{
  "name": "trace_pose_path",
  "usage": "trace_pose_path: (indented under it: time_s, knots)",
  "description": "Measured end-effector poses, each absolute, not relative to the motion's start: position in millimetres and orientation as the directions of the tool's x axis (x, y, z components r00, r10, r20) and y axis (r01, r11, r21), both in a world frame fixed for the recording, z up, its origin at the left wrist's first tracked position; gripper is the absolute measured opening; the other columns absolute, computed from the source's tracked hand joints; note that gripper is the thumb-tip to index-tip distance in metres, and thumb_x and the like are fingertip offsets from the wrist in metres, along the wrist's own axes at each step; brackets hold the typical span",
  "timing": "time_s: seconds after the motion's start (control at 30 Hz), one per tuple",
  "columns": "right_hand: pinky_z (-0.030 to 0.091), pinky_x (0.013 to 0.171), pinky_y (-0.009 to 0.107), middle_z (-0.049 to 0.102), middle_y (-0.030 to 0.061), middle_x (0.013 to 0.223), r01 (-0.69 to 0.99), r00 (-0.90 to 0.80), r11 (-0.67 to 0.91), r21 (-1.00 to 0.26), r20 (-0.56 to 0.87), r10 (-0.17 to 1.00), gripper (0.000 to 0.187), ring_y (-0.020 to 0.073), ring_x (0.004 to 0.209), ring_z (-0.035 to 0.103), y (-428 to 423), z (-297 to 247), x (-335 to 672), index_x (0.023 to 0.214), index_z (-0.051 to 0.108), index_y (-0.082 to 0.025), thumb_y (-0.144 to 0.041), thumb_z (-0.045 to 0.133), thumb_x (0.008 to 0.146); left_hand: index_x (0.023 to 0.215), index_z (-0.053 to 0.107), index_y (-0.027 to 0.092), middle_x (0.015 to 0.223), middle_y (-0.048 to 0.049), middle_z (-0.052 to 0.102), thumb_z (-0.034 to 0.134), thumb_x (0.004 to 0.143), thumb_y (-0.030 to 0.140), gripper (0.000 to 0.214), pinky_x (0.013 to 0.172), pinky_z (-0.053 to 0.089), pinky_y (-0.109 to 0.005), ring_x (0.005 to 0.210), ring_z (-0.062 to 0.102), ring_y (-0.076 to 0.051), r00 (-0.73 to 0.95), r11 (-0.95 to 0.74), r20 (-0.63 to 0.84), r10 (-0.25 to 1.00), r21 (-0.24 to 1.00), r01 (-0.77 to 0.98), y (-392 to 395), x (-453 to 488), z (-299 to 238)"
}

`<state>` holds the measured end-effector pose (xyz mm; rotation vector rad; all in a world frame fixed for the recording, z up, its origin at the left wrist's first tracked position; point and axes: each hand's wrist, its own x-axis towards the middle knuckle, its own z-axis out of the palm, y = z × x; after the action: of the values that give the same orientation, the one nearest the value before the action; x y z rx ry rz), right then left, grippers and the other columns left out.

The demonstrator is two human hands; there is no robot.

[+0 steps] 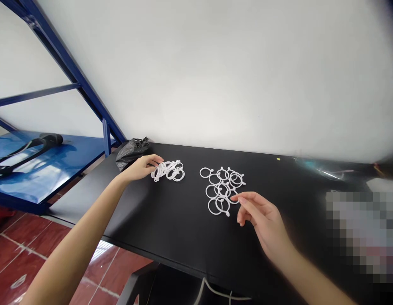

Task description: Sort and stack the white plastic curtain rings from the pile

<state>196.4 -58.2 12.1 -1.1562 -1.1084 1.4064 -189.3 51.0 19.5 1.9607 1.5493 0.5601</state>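
Note:
To the left, a heaped pile of thin white plastic rings [175, 174] with small tabs lies on the black tabletop. My left hand [142, 167] is at the left edge of this pile, fingers stretched out and apart, fingertips against the rings. Nearer the middle, several similar white plastic rings [212, 206] lie spread out and overlapping. At their right side is my right hand [263, 218], thumb and index finger brought close together at the edge of one white ring [233, 201]. The other right-hand fingers are curled under and partly hidden.
A crumpled black plastic bag [133, 151] sits at the table's back left corner. Clear plastic wrapping [326, 173] lies at the back right, near a blurred-out patch. Blue metal shelving [53, 169] stands to the left. Below the black table's [171, 237] front edge are a dark chair and a cable.

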Motion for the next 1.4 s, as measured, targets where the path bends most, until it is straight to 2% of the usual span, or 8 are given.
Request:
trace_pose_path:
  time_s: [0.27,0.4,0.5,0.63,0.73,0.83,1.1,1.4]
  knots:
    - [0.048,0.052,0.025,0.063,-0.0002,0.064,-0.117,-0.074,-0.107,-0.987,-0.098,0.992,0.022,0.0103,0.051,0.055,-57.9,10.3,195.9,0.086,0.069,-0.019,-0.041,0.069,0.083,0.107,0.063,0.019,0.115,-0.0060,0.066,0.045,0.066,0.020,0.045,0.086,0.053,-0.034,0.111,0.060,-0.025,0.180,-0.109,-0.049,0.982,0.630,0.769,46.1,-197.3,12.7]
    - [0.050,0.053,0.027,0.063,0.0004,0.063,-0.049,-0.019,-0.030,-0.998,-0.029,0.999,0.022,0.0118,0.052,0.055,-52.2,10.6,200.6,0.088,0.069,-0.019,-0.041,0.067,0.084,0.107,0.062,0.017,0.113,-0.0084,0.066,0.042,0.068,0.018,0.044,0.091,0.051,-0.037,0.110,0.060,-0.026,0.090,-0.155,0.146,0.985,0.533,0.832,40.0,-175.3,20.4]
    - [0.054,0.061,0.030,0.068,0.0040,0.077,0.141,0.068,0.117,-0.983,0.128,0.989,0.019,0.0156,0.064,0.061,-42.1,8.6,209.6,0.091,0.070,-0.020,-0.037,0.070,0.082,0.108,0.062,0.017,0.110,-0.0079,0.066,0.043,0.077,0.018,0.037,0.094,0.049,-0.037,0.104,0.062,-0.023,0.181,-0.313,0.294,0.939,0.502,0.807,32.1,-130.6,30.1]
    - [0.057,0.083,0.042,0.068,0.0084,0.109,0.446,-0.054,0.317,-0.837,0.328,0.943,0.016,0.0249,0.098,0.064,-28.6,1.1,220.6,0.094,0.068,-0.022,-0.034,0.068,0.082,0.119,0.057,0.018,0.121,-0.0113,0.061,0.045,0.092,0.029,0.031,0.102,0.044,-0.041,0.114,0.056,-0.024,0.504,-0.559,0.252,0.826,0.481,0.676,20.7,-59.8,28.5]
    - [0.047,0.101,0.053,0.064,0.0095,0.125,0.620,-0.224,0.450,-0.643,0.405,0.886,0.021,0.0296,0.118,0.057,-24.4,-7.9,222.4,0.105,0.069,-0.025,-0.033,0.064,0.087,0.140,0.039,0.018,0.147,-0.0190,0.040,0.053,0.089,0.054,0.063,0.108,0.037,-0.052,0.136,0.038,-0.034,0.553,-0.536,0.137,0.822,0.518,0.667,14.8,-25.4,12.0]
    - [0.040,0.108,0.057,0.052,0.0088,0.143,0.678,-0.355,0.489,-0.549,0.338,0.871,0.036,0.0314,0.134,0.044,-24.6,-16.5,221.0,0.125,0.062,-0.027,-0.035,0.060,0.090,0.147,0.030,0.020,0.158,-0.0209,0.020,0.053,0.084,0.066,0.081,0.112,0.022,-0.065,0.145,0.018,-0.042,0.564,-0.498,0.032,0.825,0.512,0.700,10.8,-14.4,-4.7]
    - [0.041,0.108,0.055,0.052,0.0072,0.143,0.690,-0.402,0.459,-0.560,0.231,0.886,0.033,0.0302,0.135,0.042,-31.2,-15.4,216.7,0.122,0.063,-0.027,-0.037,0.060,0.091,0.122,0.053,0.019,0.144,-0.0149,0.043,0.057,0.088,0.030,0.036,0.109,0.040,-0.046,0.132,0.044,-0.029,0.556,-0.544,0.192,0.809,0.603,0.583,-1.2,-15.6,-10.4]
    - [0.047,0.100,0.050,0.062,0.0069,0.123,0.665,-0.415,0.496,-0.558,0.276,0.867,0.018,0.0280,0.118,0.053,-31.4,-14.3,213.4,0.105,0.066,-0.026,-0.027,0.065,0.087,0.106,0.059,0.020,0.113,-0.0083,0.057,0.051,0.080,0.008,0.030,0.086,0.053,-0.034,0.093,0.063,-0.020,0.508,-0.534,0.242,0.826,0.625,0.570,-5.4,-10.1,-13.9]
